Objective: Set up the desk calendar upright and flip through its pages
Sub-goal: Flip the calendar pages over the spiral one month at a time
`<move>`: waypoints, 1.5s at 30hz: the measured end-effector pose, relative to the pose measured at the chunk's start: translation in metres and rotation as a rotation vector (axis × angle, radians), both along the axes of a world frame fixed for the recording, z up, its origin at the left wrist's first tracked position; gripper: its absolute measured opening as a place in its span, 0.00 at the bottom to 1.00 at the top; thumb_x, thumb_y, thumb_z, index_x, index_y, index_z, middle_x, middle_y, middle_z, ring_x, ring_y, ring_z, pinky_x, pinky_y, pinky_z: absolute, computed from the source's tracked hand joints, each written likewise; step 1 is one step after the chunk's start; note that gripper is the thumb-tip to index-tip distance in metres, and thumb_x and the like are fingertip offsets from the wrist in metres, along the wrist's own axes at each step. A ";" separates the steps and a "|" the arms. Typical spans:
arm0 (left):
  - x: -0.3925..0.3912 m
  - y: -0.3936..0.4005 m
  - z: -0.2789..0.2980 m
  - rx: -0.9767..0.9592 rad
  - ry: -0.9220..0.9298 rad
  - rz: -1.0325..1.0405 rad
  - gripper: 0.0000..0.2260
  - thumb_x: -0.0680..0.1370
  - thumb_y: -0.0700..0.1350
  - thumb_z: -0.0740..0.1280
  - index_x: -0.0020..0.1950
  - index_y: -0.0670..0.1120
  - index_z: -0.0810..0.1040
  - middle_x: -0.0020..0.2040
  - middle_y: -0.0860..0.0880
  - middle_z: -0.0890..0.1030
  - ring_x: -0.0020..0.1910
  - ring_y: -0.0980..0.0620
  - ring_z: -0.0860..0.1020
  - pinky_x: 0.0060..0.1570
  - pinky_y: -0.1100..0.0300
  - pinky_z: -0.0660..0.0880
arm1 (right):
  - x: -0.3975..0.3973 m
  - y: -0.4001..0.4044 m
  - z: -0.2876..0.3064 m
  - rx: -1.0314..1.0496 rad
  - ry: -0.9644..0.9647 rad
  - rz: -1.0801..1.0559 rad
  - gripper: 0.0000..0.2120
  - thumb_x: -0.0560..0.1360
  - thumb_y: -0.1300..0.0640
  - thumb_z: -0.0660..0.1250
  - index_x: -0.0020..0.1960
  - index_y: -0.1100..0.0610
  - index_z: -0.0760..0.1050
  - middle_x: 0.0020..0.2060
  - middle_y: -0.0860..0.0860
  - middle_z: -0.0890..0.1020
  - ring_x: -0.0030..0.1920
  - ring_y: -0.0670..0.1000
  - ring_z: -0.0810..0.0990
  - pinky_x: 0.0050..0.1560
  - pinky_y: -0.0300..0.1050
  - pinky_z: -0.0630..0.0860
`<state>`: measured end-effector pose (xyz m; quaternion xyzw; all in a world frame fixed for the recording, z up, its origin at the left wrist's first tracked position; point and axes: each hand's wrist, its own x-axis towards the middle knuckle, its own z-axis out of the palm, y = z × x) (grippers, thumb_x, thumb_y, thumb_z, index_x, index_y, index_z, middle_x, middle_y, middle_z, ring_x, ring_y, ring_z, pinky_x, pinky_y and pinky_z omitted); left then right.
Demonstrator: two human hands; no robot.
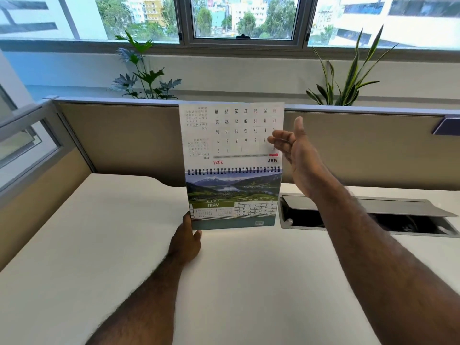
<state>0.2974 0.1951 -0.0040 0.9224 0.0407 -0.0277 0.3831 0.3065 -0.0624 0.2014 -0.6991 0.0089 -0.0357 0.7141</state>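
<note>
A spiral-bound desk calendar (232, 197) stands upright on the white desk (99, 245), its front page showing a mountain landscape and MAY. One page (231, 133) is lifted straight up above the black spiral binding, its back printed with an upside-down MAY 2026 grid. My right hand (293, 150) is at the raised page's right edge, fingertips pinching it, thumb up. My left hand (185, 241) grips the calendar's lower left corner, thumb against the front.
A recessed cable tray with an open metal flap (368, 215) sits in the desk to the right of the calendar. A beige partition (124, 138) runs behind the desk, with potted plants (142, 73) and windows beyond it.
</note>
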 end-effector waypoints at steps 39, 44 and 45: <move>0.002 0.000 -0.005 0.060 0.010 0.018 0.24 0.79 0.41 0.62 0.73 0.44 0.57 0.72 0.42 0.69 0.67 0.40 0.72 0.65 0.50 0.71 | -0.039 0.037 -0.155 -0.578 0.104 -0.506 0.18 0.74 0.51 0.70 0.62 0.53 0.74 0.55 0.52 0.84 0.54 0.55 0.81 0.53 0.47 0.77; 0.002 0.001 -0.004 0.053 0.012 0.013 0.24 0.79 0.42 0.62 0.72 0.44 0.58 0.72 0.43 0.70 0.67 0.40 0.71 0.65 0.49 0.70 | -0.044 0.039 -0.154 -0.608 0.100 -0.555 0.18 0.75 0.49 0.68 0.63 0.53 0.75 0.54 0.52 0.84 0.53 0.56 0.81 0.52 0.54 0.81; 0.002 0.001 -0.004 0.050 0.011 0.013 0.24 0.78 0.41 0.62 0.72 0.44 0.58 0.72 0.43 0.70 0.67 0.40 0.72 0.65 0.49 0.70 | -0.045 0.039 -0.154 -0.617 0.104 -0.572 0.18 0.76 0.47 0.67 0.63 0.52 0.75 0.54 0.53 0.84 0.53 0.56 0.81 0.51 0.54 0.81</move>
